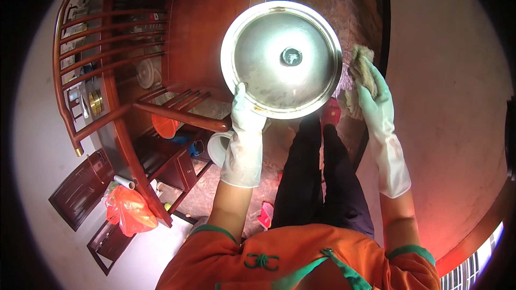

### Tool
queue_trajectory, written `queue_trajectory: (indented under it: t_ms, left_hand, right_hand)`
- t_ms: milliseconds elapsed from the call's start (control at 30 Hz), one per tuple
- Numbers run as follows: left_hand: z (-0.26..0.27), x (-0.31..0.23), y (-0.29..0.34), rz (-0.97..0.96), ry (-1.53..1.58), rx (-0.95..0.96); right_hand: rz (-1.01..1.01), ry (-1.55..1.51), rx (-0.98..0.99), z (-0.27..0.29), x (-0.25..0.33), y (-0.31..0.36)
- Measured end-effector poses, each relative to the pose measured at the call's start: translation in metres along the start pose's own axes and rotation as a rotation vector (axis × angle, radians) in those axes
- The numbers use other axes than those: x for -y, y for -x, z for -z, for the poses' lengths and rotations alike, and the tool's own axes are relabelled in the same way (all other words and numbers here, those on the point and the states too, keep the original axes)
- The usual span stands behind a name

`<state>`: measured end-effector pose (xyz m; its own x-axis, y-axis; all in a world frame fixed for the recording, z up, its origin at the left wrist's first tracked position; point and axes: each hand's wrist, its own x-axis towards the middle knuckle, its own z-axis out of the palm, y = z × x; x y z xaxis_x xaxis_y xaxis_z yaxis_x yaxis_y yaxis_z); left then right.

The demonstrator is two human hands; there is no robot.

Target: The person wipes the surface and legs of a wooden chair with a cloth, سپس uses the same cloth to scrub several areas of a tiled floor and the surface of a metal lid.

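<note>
A round metal pot lid (pixel 258 75) with a dark knob (pixel 292 56) at its centre is held up in front of me, its top side facing me. Brownish stains mark parts of its rim. My left hand (pixel 246 115), in a whitish rubber glove, grips the lid's lower left edge, thumb on top. To the right of the lid, apart from it, my right hand (pixel 379 104) wears a matching glove. Its fingers are closed on a crumpled, beige-grey cloth (pixel 363 72) that hangs down beside the palm.
A reddish-brown wooden chair (pixel 107 123) with a slatted back stands at the left. Near it are a white bucket (pixel 219 147), an orange basin (pixel 165 125) and an orange-red plastic bag (pixel 131 212). A pale wall (pixel 441 86) runs along the right.
</note>
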<state>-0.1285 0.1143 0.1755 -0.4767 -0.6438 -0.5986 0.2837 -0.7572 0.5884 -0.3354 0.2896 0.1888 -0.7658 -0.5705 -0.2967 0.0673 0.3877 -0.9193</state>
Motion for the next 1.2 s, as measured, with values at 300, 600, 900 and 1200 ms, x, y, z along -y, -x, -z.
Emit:
queue_trajectory:
  t_ms: [300, 600, 900, 1200]
  left_hand:
    - [-0.056, 0.026, 0.006, 0.061, 0.070, 0.049]
    - [-0.049, 0.035, 0.010, 0.076, -0.128, -0.111]
    - [-0.062, 0.015, 0.007, -0.553, -1.368, 0.121]
    - [-0.063, 0.040, 0.012, 0.062, 0.020, 0.170]
  right_hand:
    - [0.290, 0.651, 0.035, -0.069, -0.015, 0.025]
    - [0.569, 0.550, 0.314, -0.100, 0.027, 0.029]
    - [0.517, 0.607, 0.273, -0.031, -0.050, 0.026]
    - [0.678, 0.529, 0.070, -0.085, 0.030, 0.001]
